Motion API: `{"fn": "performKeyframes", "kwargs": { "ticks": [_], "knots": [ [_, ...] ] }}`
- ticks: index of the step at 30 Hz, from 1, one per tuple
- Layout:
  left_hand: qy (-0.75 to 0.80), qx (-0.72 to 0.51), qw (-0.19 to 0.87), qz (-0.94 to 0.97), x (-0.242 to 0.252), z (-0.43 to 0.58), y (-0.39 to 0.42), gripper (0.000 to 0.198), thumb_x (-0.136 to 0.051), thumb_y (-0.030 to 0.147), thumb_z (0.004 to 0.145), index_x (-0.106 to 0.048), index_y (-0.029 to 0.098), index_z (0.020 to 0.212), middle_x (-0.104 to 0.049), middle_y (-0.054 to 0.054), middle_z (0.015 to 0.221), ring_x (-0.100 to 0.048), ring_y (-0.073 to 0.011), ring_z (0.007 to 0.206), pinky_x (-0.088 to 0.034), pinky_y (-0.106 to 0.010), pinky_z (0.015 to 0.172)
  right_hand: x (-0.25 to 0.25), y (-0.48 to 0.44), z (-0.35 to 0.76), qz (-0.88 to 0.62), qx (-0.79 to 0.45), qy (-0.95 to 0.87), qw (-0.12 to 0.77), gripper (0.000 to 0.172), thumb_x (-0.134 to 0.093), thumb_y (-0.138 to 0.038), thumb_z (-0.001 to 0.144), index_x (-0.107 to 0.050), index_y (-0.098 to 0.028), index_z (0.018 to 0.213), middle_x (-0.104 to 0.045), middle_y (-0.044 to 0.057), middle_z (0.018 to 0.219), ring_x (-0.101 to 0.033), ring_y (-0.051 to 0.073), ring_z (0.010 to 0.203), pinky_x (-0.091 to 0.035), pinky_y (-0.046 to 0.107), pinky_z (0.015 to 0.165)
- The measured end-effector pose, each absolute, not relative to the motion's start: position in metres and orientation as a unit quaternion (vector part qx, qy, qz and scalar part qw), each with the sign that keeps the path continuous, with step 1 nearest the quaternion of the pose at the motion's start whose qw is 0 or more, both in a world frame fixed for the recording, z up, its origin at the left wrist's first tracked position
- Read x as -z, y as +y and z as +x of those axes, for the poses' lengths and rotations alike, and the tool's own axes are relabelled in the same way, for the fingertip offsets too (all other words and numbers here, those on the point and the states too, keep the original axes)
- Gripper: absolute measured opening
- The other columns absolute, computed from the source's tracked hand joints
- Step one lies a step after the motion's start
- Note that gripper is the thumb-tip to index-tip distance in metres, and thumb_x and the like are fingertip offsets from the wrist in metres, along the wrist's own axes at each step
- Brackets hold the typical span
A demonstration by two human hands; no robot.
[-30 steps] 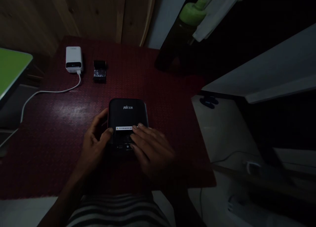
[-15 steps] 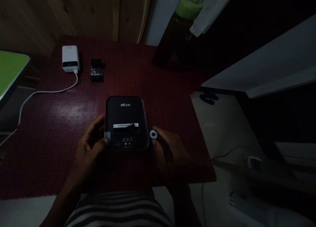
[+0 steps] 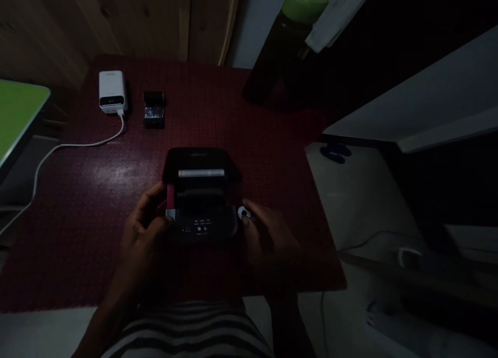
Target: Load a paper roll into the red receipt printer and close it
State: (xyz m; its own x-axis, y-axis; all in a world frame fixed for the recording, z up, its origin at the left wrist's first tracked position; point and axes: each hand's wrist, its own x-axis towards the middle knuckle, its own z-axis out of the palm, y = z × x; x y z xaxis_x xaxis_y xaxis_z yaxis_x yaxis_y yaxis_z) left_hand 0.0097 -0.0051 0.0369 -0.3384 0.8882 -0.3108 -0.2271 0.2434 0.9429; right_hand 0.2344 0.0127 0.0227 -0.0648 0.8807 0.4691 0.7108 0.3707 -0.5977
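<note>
Black portable printer (image 3: 200, 218), lid already up, sits between both hands, its compartment open. Left hand (image 3: 146, 233): fingers (image 3: 165, 219) curled at its corner beside a red strip (image 3: 170, 196), grip unclear. Right hand (image 3: 268, 236): fingertips (image 3: 247, 218) seemingly pinching a small white ring (image 3: 242, 212).

Printer (image 3: 202, 228) blk; mat (image 3: 73, 244) dk red, fine-dotted; power bank (image 3: 111, 91) wht; shirt (image 3: 187, 333) blk/wht striped
</note>
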Motion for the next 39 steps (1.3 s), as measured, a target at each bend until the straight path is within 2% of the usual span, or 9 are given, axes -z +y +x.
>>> {"fn": "performKeyframes", "kwargs": {
  "ticks": [4, 9, 11, 16, 20, 25, 33, 36, 39],
  "knots": [
    [0.607, -0.554, 0.484, 0.301, -0.034, 0.010, -0.006, 0.063, -0.075, 0.024, 0.085, -0.076, 0.028, 0.149, -0.075, -0.008, 0.154, -0.066, -0.0375, 0.150, -0.065, -0.046, 0.109, -0.031, 0.015, 0.233, -0.535, -0.080, -0.733, 0.413, 0.028, -0.062, -0.019, 0.112, -0.077, -0.029, 0.133, -0.089, 0.006, 0.118, -0.087, 0.025, 0.106, -0.074, 0.045, 0.094],
    [0.579, -0.561, 0.461, 0.372, -0.018, 0.005, -0.013, 0.059, -0.075, 0.039, 0.100, -0.068, 0.031, 0.158, -0.069, -0.007, 0.164, -0.064, -0.0359, 0.152, -0.060, -0.046, 0.116, -0.053, 0.045, 0.220, -0.424, -0.085, -0.813, 0.391, 0.032, -0.059, -0.008, 0.112, -0.080, -0.024, 0.130, -0.089, 0.008, 0.122, -0.085, 0.025, 0.114, -0.069, 0.044, 0.103],
    [0.571, -0.562, 0.436, 0.410, -0.008, 0.003, -0.016, 0.059, -0.074, 0.043, 0.103, -0.066, 0.031, 0.161, -0.067, -0.007, 0.165, -0.062, -0.0356, 0.153, -0.054, -0.049, 0.123, -0.064, 0.065, 0.206, -0.383, -0.110, -0.862, 0.313, 0.033, -0.056, -0.006, 0.112, -0.080, -0.020, 0.130, -0.088, 0.011, 0.127, -0.082, 0.025, 0.119, -0.067, 0.044, 0.107],
    [0.562, -0.555, 0.357, 0.499, 0.017, -0.001, -0.018, 0.068, -0.070, 0.056, 0.105, -0.059, 0.031, 0.167, -0.060, -0.010, 0.170, -0.054, -0.0393, 0.159, -0.041, -0.056, 0.133, -0.089, 0.102, 0.161, -0.400, -0.134, -0.906, -0.025, 0.036, -0.051, -0.005, 0.113, -0.077, -0.014, 0.136, -0.085, 0.015, 0.127, -0.082, 0.031, 0.116, -0.067, 0.046, 0.100],
    [0.562, -0.551, 0.337, 0.517, 0.023, -0.002, -0.018, 0.069, -0.068, 0.057, 0.106, -0.057, 0.029, 0.168, -0.060, -0.013, 0.169, -0.055, -0.0397, 0.157, -0.043, -0.057, 0.132, -0.094, 0.109, 0.142, -0.417, -0.120, -0.897, -0.084, 0.046, -0.041, -0.001, 0.114, -0.071, -0.015, 0.146, -0.085, 0.016, 0.122, -0.083, 0.029, 0.117, -0.065, 0.039, 0.097],
    [0.552, -0.555, 0.344, 0.519, 0.020, -0.003, -0.016, 0.066, -0.070, 0.053, 0.107, -0.056, 0.031, 0.169, -0.060, -0.012, 0.168, -0.055, -0.0380, 0.157, -0.043, -0.057, 0.132, -0.091, 0.116, 0.140, -0.420, -0.128, -0.893, -0.102, 0.039, -0.046, -0.003, 0.112, -0.076, -0.016, 0.134, -0.086, 0.014, 0.116, -0.084, 0.029, 0.112, -0.065, 0.037, 0.094],
    [0.540, -0.557, 0.340, 0.531, 0.022, -0.006, -0.016, 0.066, -0.071, 0.052, 0.108, -0.055, 0.035, 0.170, -0.061, -0.010, 0.167, -0.055, -0.0359, 0.156, -0.044, -0.054, 0.131, -0.104, 0.103, 0.148, -0.434, -0.130, -0.889, -0.070, 0.036, -0.061, -0.006, 0.106, -0.072, -0.017, 0.138, -0.084, 0.015, 0.122, -0.081, 0.030, 0.112, -0.065, 0.042, 0.099],
    [0.543, -0.553, 0.345, 0.529, 0.021, -0.006, -0.016, 0.066, -0.070, 0.052, 0.108, -0.055, 0.036, 0.171, -0.060, -0.009, 0.168, -0.055, -0.0361, 0.156, -0.044, -0.056, 0.132, -0.108, 0.089, 0.177, -0.416, -0.161, -0.892, 0.076, 0.023, -0.068, -0.009, 0.101, -0.076, -0.018, 0.121, -0.084, 0.012, 0.116, -0.080, 0.029, 0.110, -0.065, 0.044, 0.100],
    [0.552, -0.548, 0.349, 0.522, 0.020, -0.005, -0.017, 0.066, -0.071, 0.053, 0.108, -0.056, 0.036, 0.170, -0.061, -0.009, 0.167, -0.056, -0.0365, 0.155, -0.044, -0.057, 0.131, -0.104, 0.086, 0.220, -0.414, -0.209, -0.841, 0.279, 0.026, -0.076, -0.013, 0.098, -0.076, -0.025, 0.121, -0.085, 0.005, 0.117, -0.081, 0.024, 0.106, -0.066, 0.040, 0.097]
  ]
}}
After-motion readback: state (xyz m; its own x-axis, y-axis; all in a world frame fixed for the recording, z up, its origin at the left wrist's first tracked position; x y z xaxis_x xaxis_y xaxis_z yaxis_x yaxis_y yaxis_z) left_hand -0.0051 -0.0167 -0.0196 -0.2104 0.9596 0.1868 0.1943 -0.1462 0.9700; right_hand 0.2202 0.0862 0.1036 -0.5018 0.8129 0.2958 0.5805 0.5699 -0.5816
